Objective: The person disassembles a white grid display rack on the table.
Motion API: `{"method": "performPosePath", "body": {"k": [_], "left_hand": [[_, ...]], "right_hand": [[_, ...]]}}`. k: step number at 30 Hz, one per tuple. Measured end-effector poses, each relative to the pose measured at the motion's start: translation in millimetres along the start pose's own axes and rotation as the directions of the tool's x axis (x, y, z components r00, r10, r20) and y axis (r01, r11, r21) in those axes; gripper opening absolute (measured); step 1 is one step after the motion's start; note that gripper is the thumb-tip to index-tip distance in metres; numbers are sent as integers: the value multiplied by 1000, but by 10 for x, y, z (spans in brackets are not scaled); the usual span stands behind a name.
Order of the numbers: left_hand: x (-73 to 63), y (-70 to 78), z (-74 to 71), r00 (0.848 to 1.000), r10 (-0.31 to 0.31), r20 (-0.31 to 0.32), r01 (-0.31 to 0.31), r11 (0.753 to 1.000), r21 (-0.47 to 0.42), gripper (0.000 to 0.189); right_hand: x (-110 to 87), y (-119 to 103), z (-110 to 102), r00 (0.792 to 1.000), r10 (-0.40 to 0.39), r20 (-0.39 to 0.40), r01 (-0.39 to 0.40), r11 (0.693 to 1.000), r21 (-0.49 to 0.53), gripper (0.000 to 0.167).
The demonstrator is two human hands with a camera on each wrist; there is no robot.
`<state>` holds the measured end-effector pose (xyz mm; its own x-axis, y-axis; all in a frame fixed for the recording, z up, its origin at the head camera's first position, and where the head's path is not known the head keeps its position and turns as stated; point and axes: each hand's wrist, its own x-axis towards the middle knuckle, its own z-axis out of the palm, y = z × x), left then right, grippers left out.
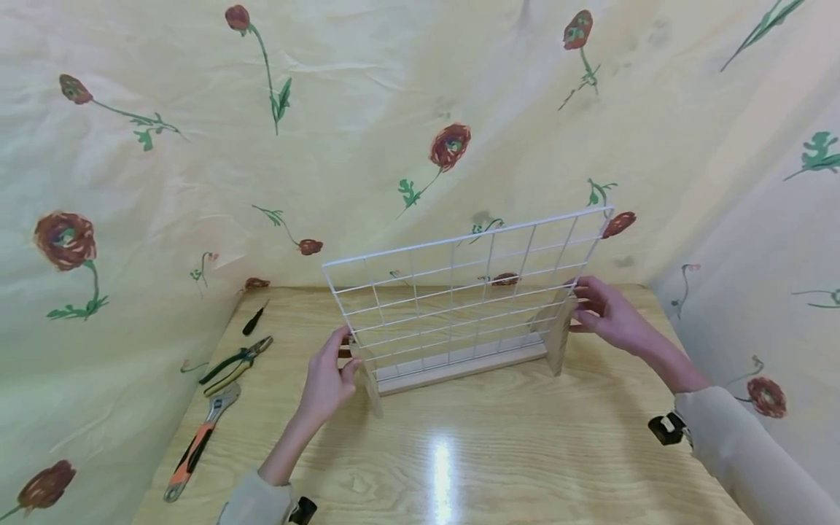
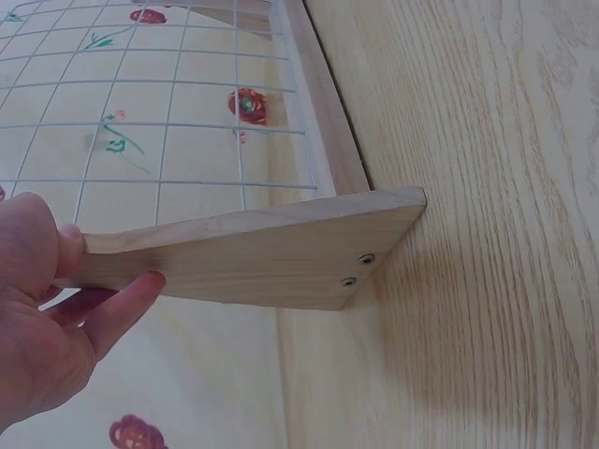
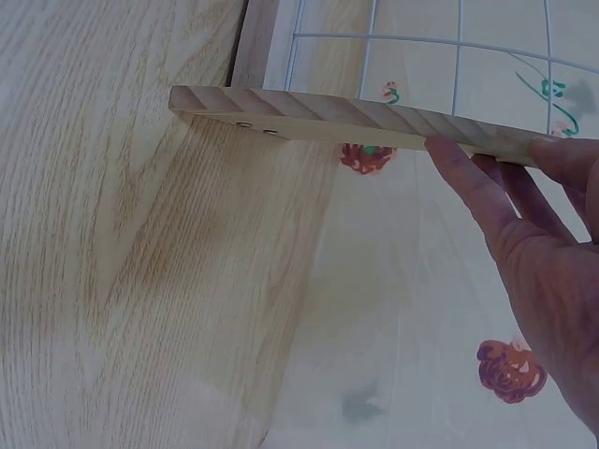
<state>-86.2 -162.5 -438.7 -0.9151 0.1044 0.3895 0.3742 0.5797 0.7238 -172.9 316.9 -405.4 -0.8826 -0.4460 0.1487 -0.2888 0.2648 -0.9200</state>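
A wire grid (image 1: 453,240) in white stands upright, leaning slightly, between two wooden end panels joined by a wooden base bar (image 1: 459,374). My left hand (image 1: 328,379) grips the upper part of the left end panel (image 1: 369,386), thumb on one side and fingers on the other. Two screw heads (image 2: 367,259) show low on that panel's outer face in the left wrist view. On the other side, my right hand (image 1: 610,313) pinches the upper edge of the right end panel (image 3: 309,108). Screw heads (image 3: 270,132) sit near its bottom corner too.
Along the table's left side lie a small black-handled screwdriver (image 1: 254,319), pliers (image 1: 238,364) and an adjustable wrench (image 1: 202,441) with an orange and black handle. Flower-printed cloth (image 1: 367,168) hangs behind the wooden table (image 1: 525,452) and at both sides.
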Motion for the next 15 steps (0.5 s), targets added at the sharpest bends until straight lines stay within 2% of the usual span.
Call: {"method": "performPosePath", "body": {"k": [15], "left_hand": [[-70, 32, -30, 1000, -9, -1, 9, 1000, -25, 49]], "right_hand": [[-30, -18, 50, 1000, 23, -4, -23, 1000, -5, 40]]}}
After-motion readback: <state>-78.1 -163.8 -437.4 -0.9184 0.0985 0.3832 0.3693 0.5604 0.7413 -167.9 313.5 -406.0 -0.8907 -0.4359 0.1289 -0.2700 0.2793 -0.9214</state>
